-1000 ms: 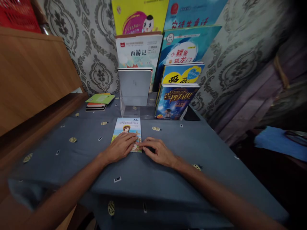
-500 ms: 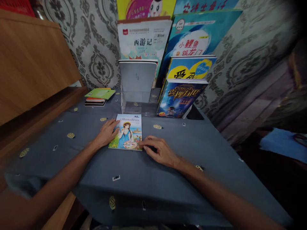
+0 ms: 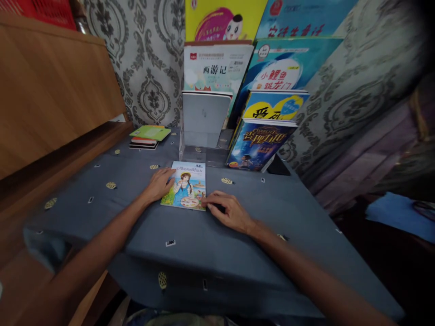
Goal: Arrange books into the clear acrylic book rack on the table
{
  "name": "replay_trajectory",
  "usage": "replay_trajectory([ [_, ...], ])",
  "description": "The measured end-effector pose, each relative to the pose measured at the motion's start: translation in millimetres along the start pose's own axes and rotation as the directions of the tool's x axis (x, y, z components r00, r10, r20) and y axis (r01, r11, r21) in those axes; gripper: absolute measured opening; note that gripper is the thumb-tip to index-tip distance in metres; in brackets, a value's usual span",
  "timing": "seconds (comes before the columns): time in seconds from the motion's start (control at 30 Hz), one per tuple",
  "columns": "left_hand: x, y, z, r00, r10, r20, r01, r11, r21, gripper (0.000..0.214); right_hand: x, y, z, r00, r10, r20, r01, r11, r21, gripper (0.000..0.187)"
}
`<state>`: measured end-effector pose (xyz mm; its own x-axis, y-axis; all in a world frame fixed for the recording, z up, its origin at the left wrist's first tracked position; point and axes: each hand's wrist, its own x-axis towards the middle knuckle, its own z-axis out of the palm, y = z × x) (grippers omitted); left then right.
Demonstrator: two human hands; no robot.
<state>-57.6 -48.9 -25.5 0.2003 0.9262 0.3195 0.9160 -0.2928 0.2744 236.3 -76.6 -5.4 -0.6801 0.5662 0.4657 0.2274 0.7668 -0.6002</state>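
Booklet [image 3: 186, 190] lies flat on the middle of the bench [image 3: 238, 258], cover up, showing a girl in a blue dress. Its long axis runs from the near edge of the bench toward the far edge, tilted slightly. Both hands are on it, and neither grip closes on it. The left grip [image 3: 157, 184] is open and flat, just left of the booklet, with its fingertips [image 3: 171, 171] on the upper left edge. The right grip [image 3: 227, 211] is open, loosely curved and lies to the lower right, with its fingertips [image 3: 208, 205] at the near right corner. Beyond the booklet, toward the far edge, stands a clear acrylic holder [image 3: 204, 156] carrying a grey notebook [image 3: 204, 115]. An upright comic-style book [image 3: 260, 145] stands to its right, and a small stack of notebooks [image 3: 144, 140] sits near the far left corner.
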Motion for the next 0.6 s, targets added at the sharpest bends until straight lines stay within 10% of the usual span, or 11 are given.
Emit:
replay_trajectory([
  [0.6,0.0,0.8,-0.3,1.000,-0.015,-0.011,0.015,1.000,0.000,0.044,0.1,1.3,-0.6,1.000,-0.028,0.011,0.028,1.000,-0.001,0.027],
])
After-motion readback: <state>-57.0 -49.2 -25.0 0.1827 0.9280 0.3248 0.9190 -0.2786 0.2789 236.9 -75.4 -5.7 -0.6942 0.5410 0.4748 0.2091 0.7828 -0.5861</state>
